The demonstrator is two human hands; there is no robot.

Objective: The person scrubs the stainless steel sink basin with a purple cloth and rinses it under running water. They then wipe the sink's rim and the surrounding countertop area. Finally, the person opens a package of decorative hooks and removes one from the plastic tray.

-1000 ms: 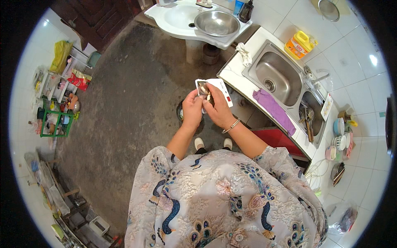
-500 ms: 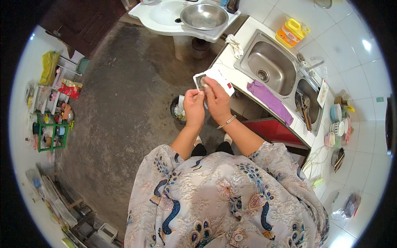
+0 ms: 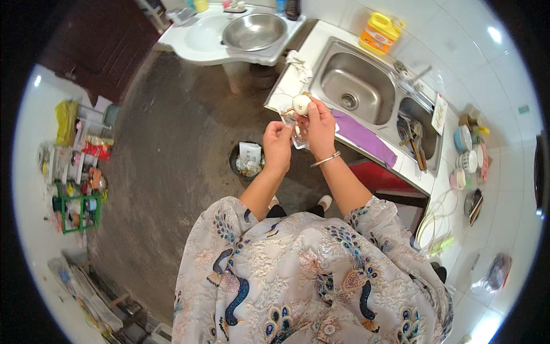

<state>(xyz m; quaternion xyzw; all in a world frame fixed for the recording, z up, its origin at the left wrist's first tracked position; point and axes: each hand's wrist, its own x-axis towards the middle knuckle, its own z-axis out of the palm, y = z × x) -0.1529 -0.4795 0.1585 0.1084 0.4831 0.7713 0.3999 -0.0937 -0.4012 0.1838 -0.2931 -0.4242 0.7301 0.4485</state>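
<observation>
My right hand [image 3: 321, 131], with a bangle at its wrist, pinches a small round white piece [image 3: 301, 104] with thin brownish-gold prongs sticking out; I cannot make out its exact kind. Just below that piece is a clear plastic shell [image 3: 299, 137], partly hidden by my right fingers. The fingertips of my left hand [image 3: 277, 149] are closed on the shell's left edge. Both hands are in front of me, close to the counter's left corner.
A double steel sink [image 3: 358, 80] is set in the white counter, with a purple cloth [image 3: 364, 137] along its front. Below my hands, a dark bin [image 3: 234, 166] on the floor holds rubbish and a white packet. Ahead is a washbasin [image 3: 200, 41] bearing a steel bowl [image 3: 255, 31].
The white card-like package between my hands no longer shows as before; the round white piece and clear shell have come into view. My right hand has moved slightly right, and the view has shifted.
</observation>
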